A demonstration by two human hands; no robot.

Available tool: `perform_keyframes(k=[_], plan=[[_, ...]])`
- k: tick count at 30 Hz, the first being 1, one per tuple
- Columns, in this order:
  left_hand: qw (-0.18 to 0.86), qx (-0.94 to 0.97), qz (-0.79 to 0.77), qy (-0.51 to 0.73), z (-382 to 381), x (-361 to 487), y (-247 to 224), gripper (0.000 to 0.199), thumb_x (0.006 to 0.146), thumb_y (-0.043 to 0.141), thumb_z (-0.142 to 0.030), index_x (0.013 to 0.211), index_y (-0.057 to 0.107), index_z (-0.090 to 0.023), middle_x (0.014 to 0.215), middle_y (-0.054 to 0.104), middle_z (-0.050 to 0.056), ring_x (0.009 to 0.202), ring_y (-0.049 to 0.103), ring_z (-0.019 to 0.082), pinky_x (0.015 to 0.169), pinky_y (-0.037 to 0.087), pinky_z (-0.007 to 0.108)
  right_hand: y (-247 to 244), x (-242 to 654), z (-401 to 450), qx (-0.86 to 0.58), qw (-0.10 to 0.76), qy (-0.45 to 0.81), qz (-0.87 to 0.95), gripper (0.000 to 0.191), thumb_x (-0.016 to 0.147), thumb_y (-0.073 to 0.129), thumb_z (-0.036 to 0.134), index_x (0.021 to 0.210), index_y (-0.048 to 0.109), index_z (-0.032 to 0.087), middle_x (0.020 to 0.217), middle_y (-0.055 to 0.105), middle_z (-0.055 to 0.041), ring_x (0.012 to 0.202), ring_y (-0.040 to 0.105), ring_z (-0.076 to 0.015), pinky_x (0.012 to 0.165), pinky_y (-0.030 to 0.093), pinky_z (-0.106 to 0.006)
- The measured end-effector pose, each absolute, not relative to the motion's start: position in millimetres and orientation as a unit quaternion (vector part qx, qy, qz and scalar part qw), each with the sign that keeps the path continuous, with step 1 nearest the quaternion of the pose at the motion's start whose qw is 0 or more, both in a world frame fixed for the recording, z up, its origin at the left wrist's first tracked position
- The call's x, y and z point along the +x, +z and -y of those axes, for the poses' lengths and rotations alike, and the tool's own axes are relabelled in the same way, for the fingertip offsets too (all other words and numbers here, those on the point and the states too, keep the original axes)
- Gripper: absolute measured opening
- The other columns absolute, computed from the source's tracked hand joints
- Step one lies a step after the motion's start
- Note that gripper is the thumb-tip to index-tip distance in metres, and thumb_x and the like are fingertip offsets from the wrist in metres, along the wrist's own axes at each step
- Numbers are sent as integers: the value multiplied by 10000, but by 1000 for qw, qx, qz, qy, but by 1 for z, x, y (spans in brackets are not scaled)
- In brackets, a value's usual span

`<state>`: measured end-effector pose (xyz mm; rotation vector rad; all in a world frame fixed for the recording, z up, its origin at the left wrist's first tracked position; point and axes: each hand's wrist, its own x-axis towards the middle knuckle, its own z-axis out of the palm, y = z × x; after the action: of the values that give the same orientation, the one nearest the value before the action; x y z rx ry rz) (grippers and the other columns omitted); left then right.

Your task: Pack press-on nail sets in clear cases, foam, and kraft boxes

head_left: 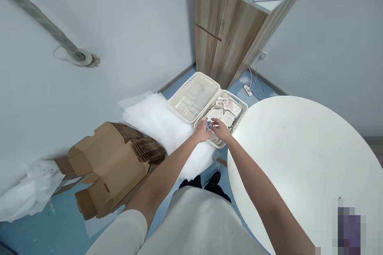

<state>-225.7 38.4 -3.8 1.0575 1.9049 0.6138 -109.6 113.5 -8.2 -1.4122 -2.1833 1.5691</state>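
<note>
Over an open white perforated basket [243, 105], my left hand [201, 132] grips a small card with dark bluish pieces on it [208, 124]. My right hand [220, 129] is closed in a pinch at the card's right side, its fingertips touching it. Beneath and beyond my hands, the basket holds several small white printed cards [229, 118]; some show pinkish nail-like shapes. A second white basket [172, 103] adjoins it on the left, with clear plastic packets [191, 97] inside.
White foam sheets [155, 117] are stacked left of the baskets. Flattened cardboard boxes [110, 163] lie further left, near white plastic wrap [32, 191]. A round white table [299, 159] is on the right. A wood-grain cabinet [227, 28] and a power strip [247, 90] are ahead.
</note>
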Motion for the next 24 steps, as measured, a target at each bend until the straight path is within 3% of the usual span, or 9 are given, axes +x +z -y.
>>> perform_keyframes(k=[4, 8, 12, 18, 24], plan=[[429, 425, -753, 262, -44, -224, -12, 678, 653, 575, -175, 1260, 286, -89, 1378, 237, 200, 1316, 134, 281, 1049, 171, 407, -26, -131, -118, -508, 55, 556, 655, 464, 735, 472, 246, 1194, 417, 205, 1011, 587, -53, 759, 583, -119, 706, 466, -278], [437, 405, -745, 299, -47, -226, -13, 672, 644, 575, -131, 1256, 298, -112, 1292, 382, 176, 1225, 339, 265, 1000, 279, 379, -39, -146, -119, -556, 73, 601, 570, 467, 765, 462, 340, 1189, 377, 165, 910, 619, -61, 662, 593, -121, 641, 483, -275], [504, 369, -701, 345, -47, -231, -21, 724, 657, 577, -122, 1296, 238, -139, 1175, 521, 133, 1093, 481, 235, 933, 355, 374, -48, -152, -120, -578, 90, 621, 522, 385, 725, 523, 293, 1079, 435, 171, 755, 621, -26, 595, 583, -130, 559, 487, -267], [485, 345, -674, 438, -40, -237, -34, 727, 639, 602, -111, 1293, 290, -178, 1271, 435, 135, 1189, 396, 246, 955, 332, 384, -43, -138, -122, -607, 141, 617, 481, 444, 665, 561, 199, 1090, 433, 186, 660, 565, 21, 512, 546, -120, 515, 482, -273], [443, 346, -679, 473, -30, -235, -30, 608, 696, 593, -160, 1259, 366, -195, 1272, 425, 124, 1131, 452, 232, 890, 395, 364, -15, -111, -110, -557, 204, 656, 466, 469, 648, 601, 299, 1088, 461, 217, 699, 565, 33, 565, 529, -96, 528, 462, -240]])
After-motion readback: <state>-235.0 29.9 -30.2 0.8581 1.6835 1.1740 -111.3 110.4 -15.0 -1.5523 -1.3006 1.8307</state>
